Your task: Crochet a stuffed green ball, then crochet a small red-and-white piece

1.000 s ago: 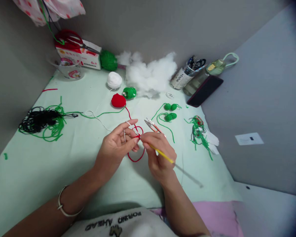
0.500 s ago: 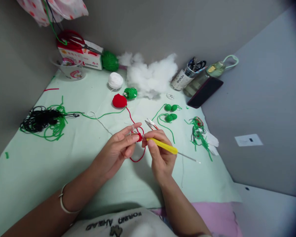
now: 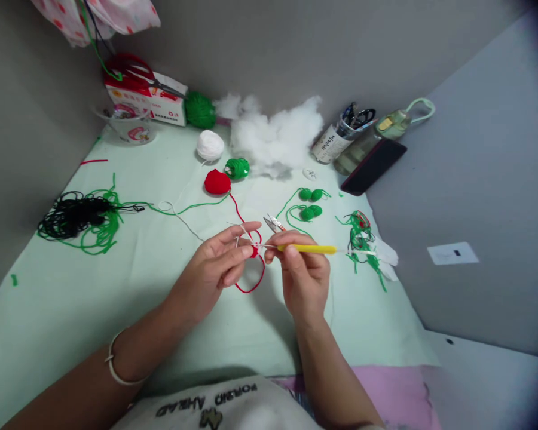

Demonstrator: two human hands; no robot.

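My left hand (image 3: 222, 257) pinches a small red and white crochet piece (image 3: 254, 251) between thumb and fingers, with white yarn running over the raised index finger. My right hand (image 3: 302, 269) grips a crochet hook (image 3: 311, 248) by its yellow handle, and the thin metal tip reaches left to the piece. From the piece a red strand loops below and runs up to a red yarn ball (image 3: 217, 183). The white strand trails left across the cloth toward a white yarn ball (image 3: 210, 146). Just above my right hand lie small thread snips (image 3: 274, 224), partly covered by it.
White stuffing (image 3: 275, 137) and a green yarn ball (image 3: 200, 110) sit at the back. Tangled black and green yarn (image 3: 78, 218) lies left; yarn scraps (image 3: 362, 239) lie right. Small green crocheted balls (image 3: 311, 212), a pen cup (image 3: 334, 140), a bottle (image 3: 392, 124) and a phone (image 3: 373, 167) stand or lie rightward.
My right hand has moved right, away from the left, and the hook has swung from slanting down to nearly level. More of its metal shaft shows beside the piece. My left hand barely moved.
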